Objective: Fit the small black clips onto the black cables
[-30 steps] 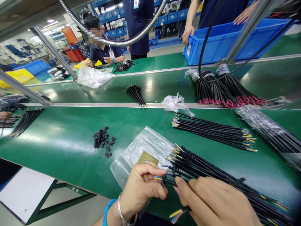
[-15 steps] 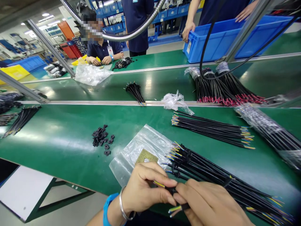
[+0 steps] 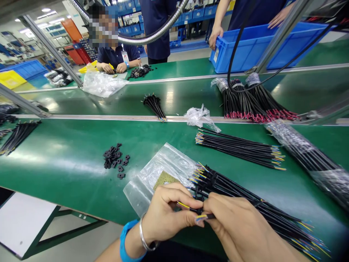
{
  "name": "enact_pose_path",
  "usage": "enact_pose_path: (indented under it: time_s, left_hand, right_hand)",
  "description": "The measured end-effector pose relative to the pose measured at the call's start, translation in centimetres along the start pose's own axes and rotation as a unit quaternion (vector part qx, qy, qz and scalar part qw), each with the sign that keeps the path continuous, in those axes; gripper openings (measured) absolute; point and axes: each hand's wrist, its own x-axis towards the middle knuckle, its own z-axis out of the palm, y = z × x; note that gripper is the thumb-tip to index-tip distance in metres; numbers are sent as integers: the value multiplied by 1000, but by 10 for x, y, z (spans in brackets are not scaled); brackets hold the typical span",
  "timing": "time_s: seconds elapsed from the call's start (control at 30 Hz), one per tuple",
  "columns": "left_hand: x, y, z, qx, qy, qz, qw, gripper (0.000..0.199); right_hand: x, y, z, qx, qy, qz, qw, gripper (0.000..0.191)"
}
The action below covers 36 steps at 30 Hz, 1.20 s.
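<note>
My left hand [image 3: 171,209] pinches a black cable [image 3: 195,210] whose yellow-tipped wires stick out between thumb and forefinger. Against it, my right hand [image 3: 237,222] is closed on the black cable too, with another stripped end [image 3: 203,217] showing blue and yellow wires below its fingers. The fingers hide most of the small black part where the hands meet. Just beyond lies a bundle of black cables [image 3: 245,194] with small black pieces near its left ends. A clear plastic bag [image 3: 147,182] with a tan sponge [image 3: 164,178] on it sits behind my left hand.
Small black clips [image 3: 114,157] are piled on the green table [image 3: 68,171]. More cables [image 3: 237,147], a plastic-wrapped bundle [image 3: 311,160] and red-ended cables [image 3: 251,102] lie at right. A blue crate [image 3: 245,51] stands across the bench, held by a co-worker; another person sits at far left.
My right hand has shifted slightly up, and the lower stripped cable end has risen closer to my left fingertips. The view has moved a little, sliding the scene left.
</note>
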Motion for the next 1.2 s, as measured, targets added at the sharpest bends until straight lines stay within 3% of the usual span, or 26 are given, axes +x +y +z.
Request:
enact_pose_path:
  time_s: [0.17, 0.33, 0.43, 0.5, 0.6, 0.67, 0.8, 0.87, 1.03, 1.13, 1.2]
  left_hand:
    - [0, -4, 1, -16, 13, 6, 1000, 20]
    - [-2, -4, 1, 11, 17, 5, 1000, 15]
    - [-5, 3, -14, 73, 32, 21, 997, 24]
    - [-8, 8, -35, 157, 90, 46, 982, 29]
    - [-18, 10, -83, 351, 196, 69, 913, 24]
    - [-26, 8, -120, 460, 227, 36, 858, 32]
    - [-41, -3, -182, 619, 223, -70, 750, 46]
    - [-46, -8, -199, 652, 216, -86, 721, 44]
    - [-44, -11, -200, 626, 237, -134, 731, 35]
    - [-34, -10, -189, 624, 219, -90, 745, 43]
    - [-29, -7, -181, 627, 195, -62, 752, 39]
  right_hand:
    - [-1, 2, 1, 26, -28, 19, 999, 24]
    - [1, 0, -21, 16, -58, 17, 998, 19]
    - [-6, 9, -36, -58, -17, 25, 998, 16]
    - [-10, 21, -41, -134, 5, 50, 990, 17]
    - [-12, 43, -37, -206, -32, 101, 973, 19]
    - [-10, 54, -31, -216, -73, 137, 964, 17]
    - [-3, 62, -26, -199, -144, 198, 949, 16]
    - [-1, 62, -27, -190, -160, 211, 946, 18]
    - [1, 62, -31, -155, -152, 218, 951, 22]
    - [1, 64, -31, -151, -149, 209, 954, 23]
    - [-3, 65, -32, -166, -105, 182, 964, 21]
